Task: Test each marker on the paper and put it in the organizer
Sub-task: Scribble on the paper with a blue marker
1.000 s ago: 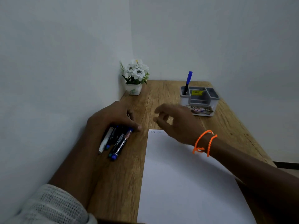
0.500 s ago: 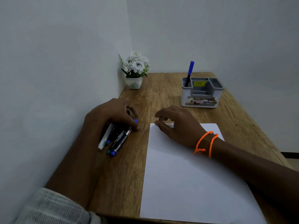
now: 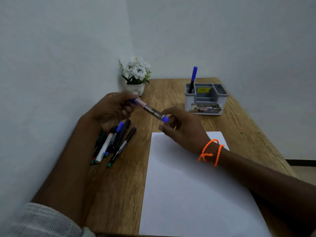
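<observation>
Pinching marker [image 3: 150,109], both hands [image 3: 111,110] [image 3: 184,129]

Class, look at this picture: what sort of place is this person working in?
Probably a small desk in a room corner: a wooden tabletop against plain pale walls, a grey plastic desk organizer, and a potted white artificial flower.

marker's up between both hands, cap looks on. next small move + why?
Probably pull the cap off. The left hand grips one end of the blue-capped marker, the right hand pinches the other, above the desk. The paper lies right below with faint scribbles at its top, so uncapping comes before testing.
</observation>
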